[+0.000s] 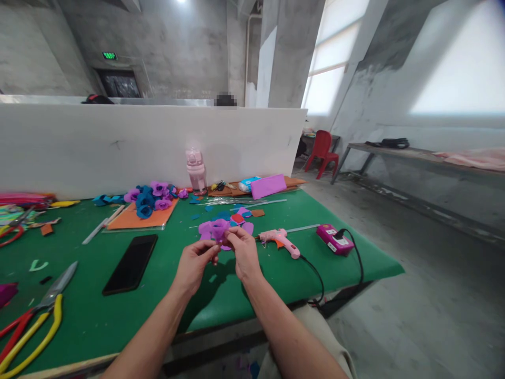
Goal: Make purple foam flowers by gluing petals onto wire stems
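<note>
Fingers of the right hand (245, 252) pinch the edge of a purple flower (218, 227), held above the green table (94, 316) over loose purple petals (248, 228). Fingers of the left hand (195, 263) are drawn together just below it; whether they grip it cannot be told. Principal hazard: the pink glue gun (283, 241) lies with its nozzle just beside the right hand. Its heat is not visible; if hot, a small sideways movement could cause a burn. Secondary hazard: the gun's black cord (315, 271) runs to the table's near edge, where a snag by the right arm could drag the gun. The flower appears thin, so uneven pulling could tear or crease it. Loose petals nearby could be knocked out of place.
</note>
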Motion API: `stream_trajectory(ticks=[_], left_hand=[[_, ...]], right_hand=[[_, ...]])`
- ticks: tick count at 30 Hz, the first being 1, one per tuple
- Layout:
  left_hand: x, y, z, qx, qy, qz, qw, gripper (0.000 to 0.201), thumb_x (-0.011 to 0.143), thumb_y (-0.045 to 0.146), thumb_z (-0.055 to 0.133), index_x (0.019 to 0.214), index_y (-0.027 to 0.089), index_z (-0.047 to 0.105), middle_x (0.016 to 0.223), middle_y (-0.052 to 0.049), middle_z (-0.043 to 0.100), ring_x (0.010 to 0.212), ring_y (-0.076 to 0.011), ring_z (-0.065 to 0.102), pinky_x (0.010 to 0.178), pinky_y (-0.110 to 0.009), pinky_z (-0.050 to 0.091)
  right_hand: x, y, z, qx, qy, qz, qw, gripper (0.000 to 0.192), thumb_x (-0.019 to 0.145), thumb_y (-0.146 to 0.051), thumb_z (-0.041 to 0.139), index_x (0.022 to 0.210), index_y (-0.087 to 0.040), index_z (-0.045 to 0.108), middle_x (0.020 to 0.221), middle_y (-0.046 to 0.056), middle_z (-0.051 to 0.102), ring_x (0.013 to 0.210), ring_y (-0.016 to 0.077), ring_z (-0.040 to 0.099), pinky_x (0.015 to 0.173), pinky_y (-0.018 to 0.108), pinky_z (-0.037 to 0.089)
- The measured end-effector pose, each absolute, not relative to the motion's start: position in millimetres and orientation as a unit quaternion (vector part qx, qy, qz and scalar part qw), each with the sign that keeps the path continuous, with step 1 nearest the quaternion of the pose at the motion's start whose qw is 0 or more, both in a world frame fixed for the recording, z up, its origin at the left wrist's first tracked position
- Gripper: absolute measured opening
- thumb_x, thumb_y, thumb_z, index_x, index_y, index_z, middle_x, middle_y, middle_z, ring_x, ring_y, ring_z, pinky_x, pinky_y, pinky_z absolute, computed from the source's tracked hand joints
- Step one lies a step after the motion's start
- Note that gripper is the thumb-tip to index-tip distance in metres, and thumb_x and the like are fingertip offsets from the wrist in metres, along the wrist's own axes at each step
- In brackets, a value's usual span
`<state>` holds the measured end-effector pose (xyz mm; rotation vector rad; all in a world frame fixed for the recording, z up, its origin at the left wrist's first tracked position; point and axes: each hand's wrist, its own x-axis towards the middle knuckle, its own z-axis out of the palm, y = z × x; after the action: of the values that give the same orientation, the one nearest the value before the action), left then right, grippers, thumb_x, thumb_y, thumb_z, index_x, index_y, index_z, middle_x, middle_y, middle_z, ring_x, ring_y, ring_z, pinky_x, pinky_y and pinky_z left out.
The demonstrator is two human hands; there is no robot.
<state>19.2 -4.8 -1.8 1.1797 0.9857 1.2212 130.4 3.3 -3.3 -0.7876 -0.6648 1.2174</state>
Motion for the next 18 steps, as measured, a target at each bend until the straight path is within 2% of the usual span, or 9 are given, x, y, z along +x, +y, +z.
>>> stream_trajectory(ticks=[18], left_hand=[[18.4, -2.8, -6.5, 0.501, 0.416, 0.521, 0.552, 0.021, 0.059, 0.029, 0.073, 0.071, 0.013, 0.066, 0.055, 0.001, 0.057, 0.048, -0.0086, 0.049, 0.047, -0.021, 0.040]], right_hand=[[131.2, 1.8, -2.6, -0.345, -0.307, 0.555, 0.692, 0.008, 0.059, -0.023, 0.065, 0.062, -0.017, 0.061, 0.057, -0.004, 0.058, 0.053, 0.0079, 0.050, 0.057, 0.022, 0.039]])
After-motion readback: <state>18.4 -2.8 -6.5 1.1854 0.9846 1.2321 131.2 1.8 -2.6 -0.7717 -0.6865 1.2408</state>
